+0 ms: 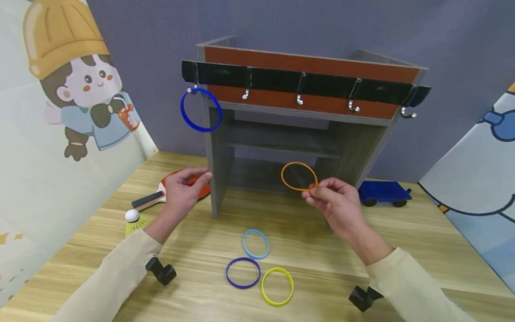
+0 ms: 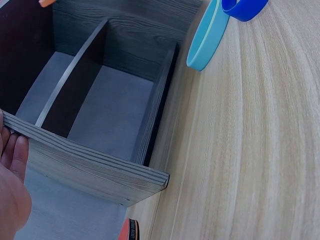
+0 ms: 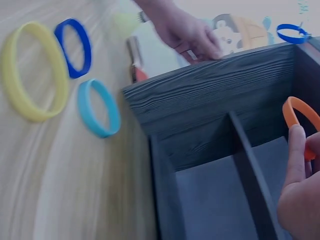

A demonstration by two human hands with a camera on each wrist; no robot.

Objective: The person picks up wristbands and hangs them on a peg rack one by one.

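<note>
My right hand (image 1: 339, 203) pinches an orange ring (image 1: 283, 176) between thumb and fingers, in front of the grey shelf unit's lower opening. In the right wrist view the orange ring (image 3: 289, 114) stands up from the fingertips. My left hand (image 1: 183, 190) touches the front edge of the unit's left side panel (image 1: 215, 192). Across the top runs a black rail (image 1: 277, 79) with several silver hooks. A blue ring (image 1: 220, 112) hangs from the leftmost hook. On the table lie a light blue ring (image 1: 244, 243), a dark purple-blue ring (image 1: 227, 277) and a yellow ring (image 1: 263, 293).
Left of the unit, a red table tennis bat (image 1: 205, 191) lies partly behind my left hand, with a yellow shuttlecock (image 1: 132, 216) near its handle. A blue toy vehicle (image 1: 382, 192) stands right of the unit. Printed walls flank the wooden table (image 1: 322, 290).
</note>
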